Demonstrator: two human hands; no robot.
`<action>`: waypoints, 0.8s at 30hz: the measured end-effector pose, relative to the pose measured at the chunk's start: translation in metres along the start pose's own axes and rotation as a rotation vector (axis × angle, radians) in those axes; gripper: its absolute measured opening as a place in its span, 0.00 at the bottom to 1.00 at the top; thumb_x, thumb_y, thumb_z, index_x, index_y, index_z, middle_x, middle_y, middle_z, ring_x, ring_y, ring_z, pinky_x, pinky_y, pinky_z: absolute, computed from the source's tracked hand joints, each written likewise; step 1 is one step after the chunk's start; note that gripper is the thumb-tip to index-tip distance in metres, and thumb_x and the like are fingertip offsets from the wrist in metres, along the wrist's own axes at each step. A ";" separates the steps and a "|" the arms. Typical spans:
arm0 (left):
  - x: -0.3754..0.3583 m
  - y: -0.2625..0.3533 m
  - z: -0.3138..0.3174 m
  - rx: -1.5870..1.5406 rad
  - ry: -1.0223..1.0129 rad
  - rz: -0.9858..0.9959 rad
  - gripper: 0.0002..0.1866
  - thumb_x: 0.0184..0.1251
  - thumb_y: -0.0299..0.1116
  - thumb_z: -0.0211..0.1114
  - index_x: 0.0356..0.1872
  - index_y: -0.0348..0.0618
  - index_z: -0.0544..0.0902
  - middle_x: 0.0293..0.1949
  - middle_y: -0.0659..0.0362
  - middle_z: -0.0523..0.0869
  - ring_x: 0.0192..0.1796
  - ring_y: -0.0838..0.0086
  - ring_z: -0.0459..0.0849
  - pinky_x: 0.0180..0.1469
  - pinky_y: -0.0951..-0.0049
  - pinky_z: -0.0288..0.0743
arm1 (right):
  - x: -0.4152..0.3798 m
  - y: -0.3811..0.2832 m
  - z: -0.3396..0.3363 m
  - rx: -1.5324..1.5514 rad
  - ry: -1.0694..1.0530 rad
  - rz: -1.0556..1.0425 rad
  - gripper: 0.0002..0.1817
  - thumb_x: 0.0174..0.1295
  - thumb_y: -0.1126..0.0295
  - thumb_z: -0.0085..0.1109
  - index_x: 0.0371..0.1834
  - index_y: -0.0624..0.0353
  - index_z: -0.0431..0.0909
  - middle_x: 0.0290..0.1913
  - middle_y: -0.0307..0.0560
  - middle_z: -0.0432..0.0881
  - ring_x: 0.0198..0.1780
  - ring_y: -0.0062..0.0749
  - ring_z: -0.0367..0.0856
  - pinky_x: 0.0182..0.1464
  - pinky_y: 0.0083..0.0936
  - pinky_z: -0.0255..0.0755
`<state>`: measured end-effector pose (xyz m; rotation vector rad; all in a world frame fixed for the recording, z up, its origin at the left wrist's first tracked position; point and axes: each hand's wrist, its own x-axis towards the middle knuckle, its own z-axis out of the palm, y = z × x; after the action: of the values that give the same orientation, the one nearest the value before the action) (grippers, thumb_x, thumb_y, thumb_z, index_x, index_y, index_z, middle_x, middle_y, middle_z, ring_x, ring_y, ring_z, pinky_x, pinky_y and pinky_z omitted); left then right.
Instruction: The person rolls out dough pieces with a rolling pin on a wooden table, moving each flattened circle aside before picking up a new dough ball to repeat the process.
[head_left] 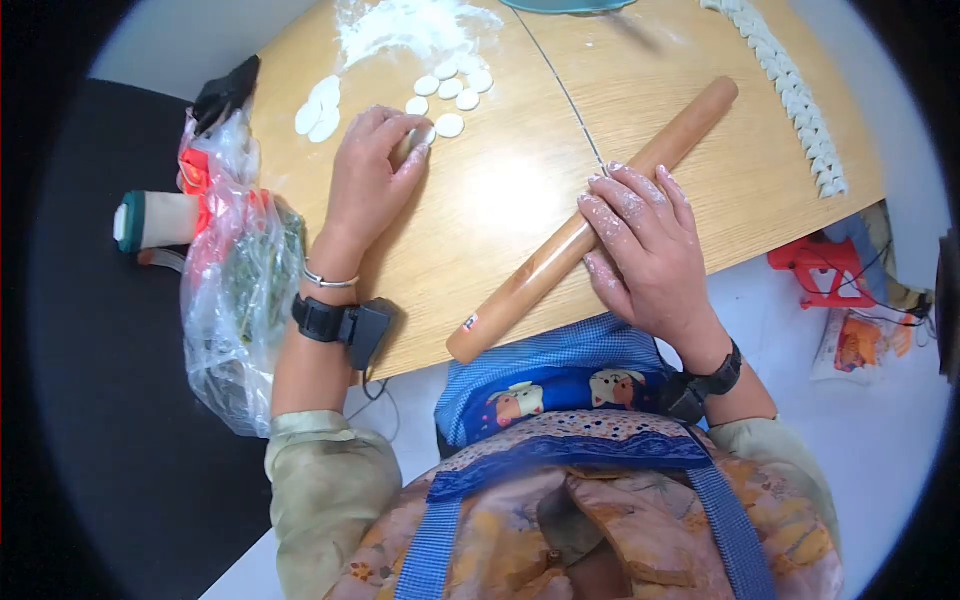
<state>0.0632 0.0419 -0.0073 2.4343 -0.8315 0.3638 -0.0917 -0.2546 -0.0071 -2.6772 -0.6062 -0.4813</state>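
Note:
My left hand point(385, 160) is over the table, thumb and fingers closed around a small flattened dough round point(426, 134) that shows partly at the fingertips. Several similar pale dough pieces point(450, 125) lie just beyond it, and a cluster of overlapping dough discs point(322, 108) is off to its left. Flour coats the fingers of my right hand point(645, 240), which lies across the middle of a wooden rolling pin point(540, 280) with fingers curved over it. The pin rests diagonally on the table, its lower end by the near edge.
Loose flour point(410, 30) is spread at the back of the wooden table point(500, 220). A row of shaped dumplings point(785, 90) lines the right side. Part of a teal dish point(570, 4) shows at the top. Plastic bags point(235, 320) hang beside the left edge; a red stool point(820, 272) stands below right.

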 end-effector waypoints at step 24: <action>-0.032 0.056 0.009 -0.395 -0.321 0.241 0.08 0.63 0.27 0.69 0.36 0.37 0.79 0.30 0.47 0.80 0.35 0.51 0.81 0.40 0.56 0.74 | 0.044 -0.013 0.004 0.053 -0.148 -0.222 0.23 0.65 0.54 0.62 0.53 0.59 0.78 0.52 0.53 0.78 0.57 0.53 0.76 0.62 0.48 0.66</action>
<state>0.0040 0.0155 -0.0052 2.0515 -1.2128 -0.1068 -0.0592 -0.2271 0.0100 -2.6236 -0.9517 -0.3208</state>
